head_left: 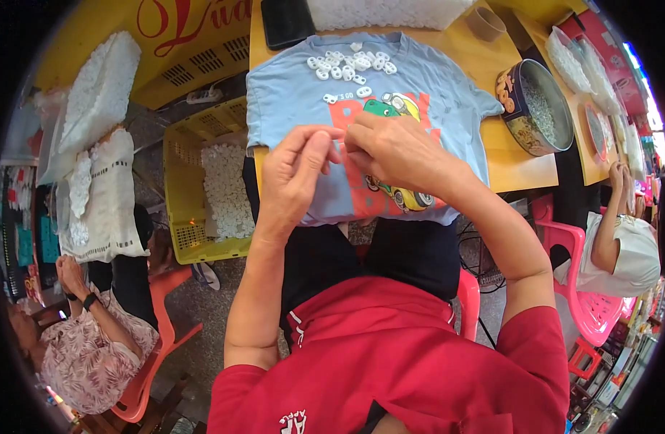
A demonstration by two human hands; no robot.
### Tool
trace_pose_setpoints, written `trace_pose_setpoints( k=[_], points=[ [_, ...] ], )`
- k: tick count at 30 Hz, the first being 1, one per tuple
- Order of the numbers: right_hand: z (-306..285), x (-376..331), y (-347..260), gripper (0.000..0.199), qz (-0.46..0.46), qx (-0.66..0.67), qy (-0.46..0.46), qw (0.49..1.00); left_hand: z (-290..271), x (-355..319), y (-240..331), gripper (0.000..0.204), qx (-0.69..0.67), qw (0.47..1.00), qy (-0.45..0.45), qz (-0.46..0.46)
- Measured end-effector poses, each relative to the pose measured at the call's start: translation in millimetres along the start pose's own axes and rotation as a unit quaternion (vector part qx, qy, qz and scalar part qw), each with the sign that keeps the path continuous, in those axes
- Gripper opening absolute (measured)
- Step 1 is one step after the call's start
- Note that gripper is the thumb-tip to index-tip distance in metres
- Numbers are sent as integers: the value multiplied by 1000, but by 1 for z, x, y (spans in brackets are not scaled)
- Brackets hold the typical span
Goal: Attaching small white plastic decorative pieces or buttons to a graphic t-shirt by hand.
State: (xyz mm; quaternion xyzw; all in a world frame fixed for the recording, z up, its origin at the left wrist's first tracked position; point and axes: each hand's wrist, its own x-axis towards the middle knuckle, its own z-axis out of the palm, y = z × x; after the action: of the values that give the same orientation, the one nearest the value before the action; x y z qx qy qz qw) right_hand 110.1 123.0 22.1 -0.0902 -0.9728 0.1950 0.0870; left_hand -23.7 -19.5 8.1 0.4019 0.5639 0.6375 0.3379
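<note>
White pieces (348,72) scatter blue shirt (289,94) (co-workers (104,354) flanking).

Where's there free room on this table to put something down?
Bare tabletop shows at the near right, between the blue shirt and round tin, and farther back between shirt and cup. White pieces crowd the shirt's upper part.
</note>
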Motion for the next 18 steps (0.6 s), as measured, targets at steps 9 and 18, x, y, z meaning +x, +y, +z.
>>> trace_pose_setpoints(
  k=[9,18],
  points=[
    [2,4,4,12,-41,-43,12,998,-4,5,-9,24,2,1000,20,-24],
    [-4,0,7,8,-71,-22,35,997,-2,5,-8,23,20,999,21,-33]
  ],
)
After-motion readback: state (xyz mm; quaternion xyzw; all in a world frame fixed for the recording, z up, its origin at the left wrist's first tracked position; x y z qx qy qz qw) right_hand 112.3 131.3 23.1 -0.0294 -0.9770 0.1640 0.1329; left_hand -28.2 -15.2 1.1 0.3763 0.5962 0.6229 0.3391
